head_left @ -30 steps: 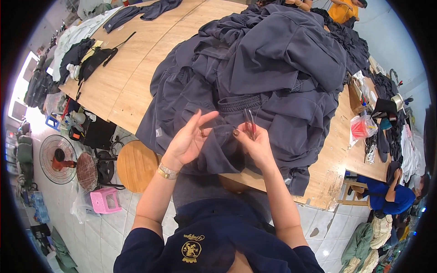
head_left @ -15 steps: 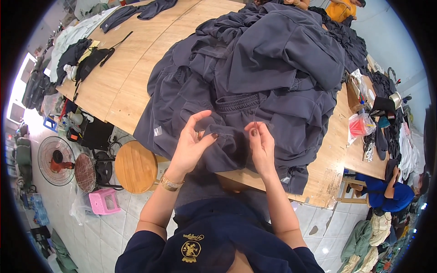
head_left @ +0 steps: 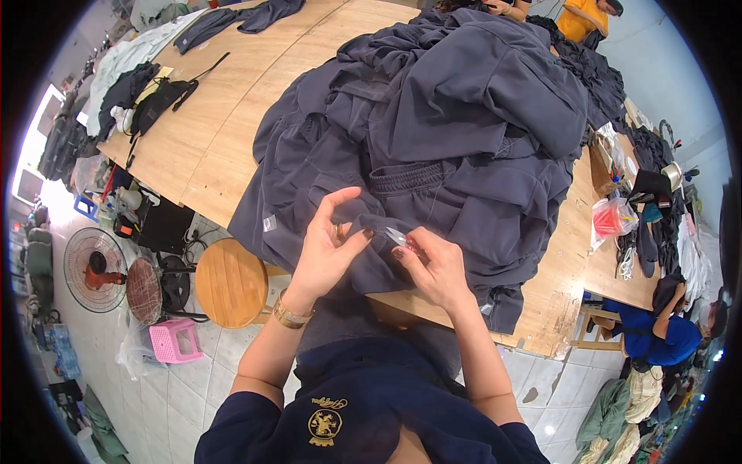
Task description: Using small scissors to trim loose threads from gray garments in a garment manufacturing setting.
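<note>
A large heap of dark grey garments (head_left: pixel 495 85) with gathered elastic waistbands lies before me. My left hand (head_left: pixel 328 243) pinches a folded edge of one garment (head_left: pixel 369 267) between thumb and fingers, its index finger raised. My right hand (head_left: pixel 435 267) is closed around small thread snips (head_left: pixel 396 235). Their pointed silver blades reach to the garment edge beside my left thumb. The fingers hide most of the snips' handle. Whether a thread lies between the blades is too small to tell.
The heap rests on a wooden table (head_left: pixel 224 147). A round wooden stool (head_left: pixel 232 282), a pink plastic stool (head_left: pixel 176 340) and a floor fan (head_left: pixel 96 261) stand at the left. People work at the far side, and a person in blue (head_left: pixel 665 336) sits at the right.
My right hand has moved left toward my left hand and turned, bringing the snips' blades into view at the garment edge. The left hand has stayed nearly in place.
</note>
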Available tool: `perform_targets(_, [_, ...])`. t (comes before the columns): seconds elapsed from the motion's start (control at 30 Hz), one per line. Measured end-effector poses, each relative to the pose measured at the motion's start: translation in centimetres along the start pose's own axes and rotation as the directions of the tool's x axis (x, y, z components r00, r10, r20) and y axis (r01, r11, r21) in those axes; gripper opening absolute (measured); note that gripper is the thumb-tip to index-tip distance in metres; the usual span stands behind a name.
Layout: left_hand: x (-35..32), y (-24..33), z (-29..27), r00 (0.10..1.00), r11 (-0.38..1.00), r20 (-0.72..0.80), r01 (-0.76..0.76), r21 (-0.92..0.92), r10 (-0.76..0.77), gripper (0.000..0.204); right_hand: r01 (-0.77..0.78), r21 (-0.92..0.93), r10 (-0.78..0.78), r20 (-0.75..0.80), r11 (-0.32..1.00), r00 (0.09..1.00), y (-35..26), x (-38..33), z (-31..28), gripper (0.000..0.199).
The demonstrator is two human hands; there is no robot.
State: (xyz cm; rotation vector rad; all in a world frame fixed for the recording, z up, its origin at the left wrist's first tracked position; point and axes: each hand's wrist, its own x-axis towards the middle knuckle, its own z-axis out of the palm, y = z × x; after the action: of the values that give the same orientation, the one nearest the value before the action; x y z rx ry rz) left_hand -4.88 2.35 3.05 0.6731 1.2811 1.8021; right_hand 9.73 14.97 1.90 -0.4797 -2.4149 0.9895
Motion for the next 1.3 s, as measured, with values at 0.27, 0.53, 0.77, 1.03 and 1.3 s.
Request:
perform_targets(0.27, [0.0,0.3,0.2,1.0,0.997,0.012,-0.008,0.078,0.007,0.054,0.059,-0.053,-0.059,-0.007,0.997,0.998,-0.2,0.2,-0.2,0.031])
perform_targets(0.53, [0.1,-0.2,-0.3,1.0,1.0,-0.003,0.001,0.007,-0.001,0.053,0.055,-0.042,-0.056,-0.02,0.998,0.998,0.2,0.2,-0.3,0.03])
perform_targets(0.77, [0.1,0.1,0.0,1.0,1.0,-0.011,0.013,0.02,-0.013,0.053,0.102,-0.058,-0.103,-0.012,0.993,0.995,0.0,0.4,-0.2,0.031])
perform_targets(1.03, [0.3,-0.7,-0.7,0.997,0.995,-0.034,0.074,-0.061,-0.076,0.049,0.154,-0.124,-0.17,-0.127,0.98,0.977,0.7,0.4,0.2,0.029])
perform_targets(1.3, [0.7,-1.3,-1.2,0.983,0.954,-0.006,0.179,-0.239,-0.186,0.042,0.186,-0.276,-0.221,-0.098,0.943,0.97,1.1,0.3,0.4,0.029])
